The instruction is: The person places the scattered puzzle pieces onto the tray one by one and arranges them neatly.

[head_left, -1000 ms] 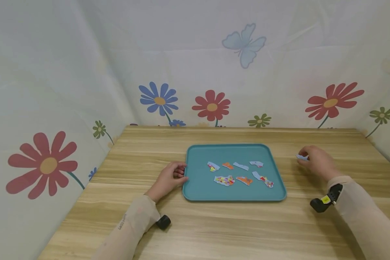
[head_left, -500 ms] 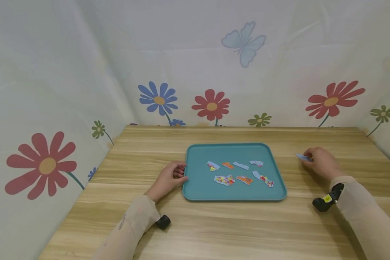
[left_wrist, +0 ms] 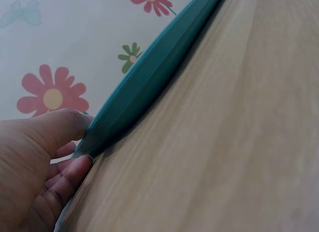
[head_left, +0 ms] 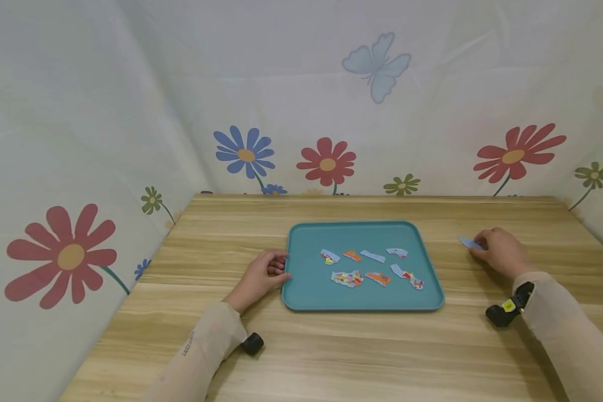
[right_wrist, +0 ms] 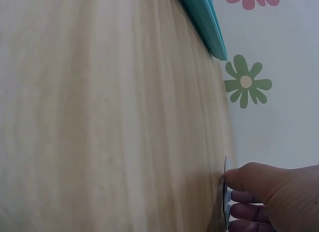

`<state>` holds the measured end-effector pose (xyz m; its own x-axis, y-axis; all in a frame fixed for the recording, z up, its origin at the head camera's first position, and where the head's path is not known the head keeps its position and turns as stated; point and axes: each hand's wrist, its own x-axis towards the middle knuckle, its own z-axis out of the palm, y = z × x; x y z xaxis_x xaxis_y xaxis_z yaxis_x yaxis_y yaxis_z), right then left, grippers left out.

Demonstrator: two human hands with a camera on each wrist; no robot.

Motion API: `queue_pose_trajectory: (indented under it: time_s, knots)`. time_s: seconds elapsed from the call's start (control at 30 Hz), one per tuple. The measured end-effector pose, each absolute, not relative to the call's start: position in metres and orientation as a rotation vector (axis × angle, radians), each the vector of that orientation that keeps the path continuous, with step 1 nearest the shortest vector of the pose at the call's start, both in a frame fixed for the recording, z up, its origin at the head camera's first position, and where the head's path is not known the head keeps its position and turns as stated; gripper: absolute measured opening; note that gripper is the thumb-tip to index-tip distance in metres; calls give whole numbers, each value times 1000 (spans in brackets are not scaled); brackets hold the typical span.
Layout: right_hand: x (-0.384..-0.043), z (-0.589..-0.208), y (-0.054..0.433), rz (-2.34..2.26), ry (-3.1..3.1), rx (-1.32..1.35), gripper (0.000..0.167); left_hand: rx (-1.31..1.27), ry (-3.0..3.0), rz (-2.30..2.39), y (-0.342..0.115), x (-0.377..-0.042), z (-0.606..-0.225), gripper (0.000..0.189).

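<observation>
My left hand (head_left: 261, 276) holds the left rim of a teal tray (head_left: 301, 296), thumb and fingertips right at its edge. The left wrist view shows the thumb (left_wrist: 70, 125) against the tray wall (left_wrist: 149, 75) and the fingers curled beside it. On the tray lie torn paper pieces in two rows, among them an orange scrap (head_left: 378, 278), a multicoloured scrap (head_left: 348, 278) and a pale blue strip (head_left: 373, 257). To the right of the tray, my right hand (head_left: 502, 251) pinches a light blue torn paper piece (head_left: 469, 242). It appears edge-on in the right wrist view, partly covered by the thumb (right_wrist: 244, 176).
The tray rests on a wood-grain table (head_left: 362, 352). Behind and to the left hangs a white cloth backdrop (head_left: 291, 89) printed with flowers and a butterfly. Black wrist cameras (head_left: 253, 344) sit on both forearms.
My right hand has shifted slightly right with the light blue paper piece, which has tilted to show more of its flat face. The left hand and the pieces on the tray stay put.
</observation>
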<state>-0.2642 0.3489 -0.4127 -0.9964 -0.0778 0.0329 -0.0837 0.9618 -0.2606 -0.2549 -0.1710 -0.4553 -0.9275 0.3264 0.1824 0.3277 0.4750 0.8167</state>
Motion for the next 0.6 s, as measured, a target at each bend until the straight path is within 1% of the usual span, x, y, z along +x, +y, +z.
queue_pose_trajectory:
  time_s: [0.6]
  knots:
    - [-264, -409, 345, 425, -3130, 54, 33, -588, -2710, -1494, -170, -253, -451, 45]
